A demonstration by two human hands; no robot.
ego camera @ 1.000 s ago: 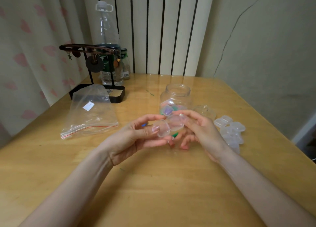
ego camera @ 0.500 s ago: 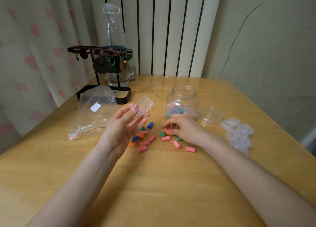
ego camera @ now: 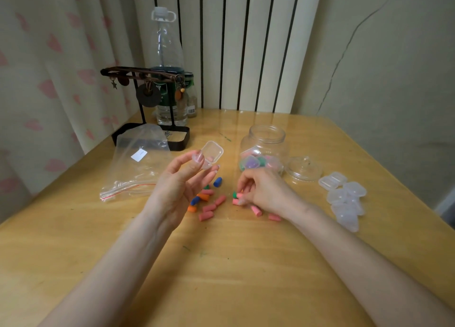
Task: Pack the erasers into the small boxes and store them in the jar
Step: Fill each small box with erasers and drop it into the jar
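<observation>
My left hand [ego camera: 181, 190] holds a small clear box [ego camera: 210, 154] with its lid hinged open, raised above the table. Several small pink, blue, orange and green erasers [ego camera: 209, 207] lie scattered on the wooden table below and between my hands. My right hand [ego camera: 264, 191] rests on the table with its fingertips pinched on a pink eraser [ego camera: 240, 196] beside a green one. Behind it stands the open glass jar [ego camera: 264, 148] with several filled boxes inside. A heap of empty clear boxes [ego camera: 344, 198] lies to the right.
The jar's glass lid [ego camera: 304, 169] lies right of the jar. A clear zip bag [ego camera: 138, 164] lies at the left. A black stand with hanging trinkets [ego camera: 150, 105] and a tall plastic bottle [ego camera: 168, 68] sit at the back left by the wall.
My hands have parted: the left lifted the opened box up and left, the right dropped to the erasers and closed its fingers on a pink one.
</observation>
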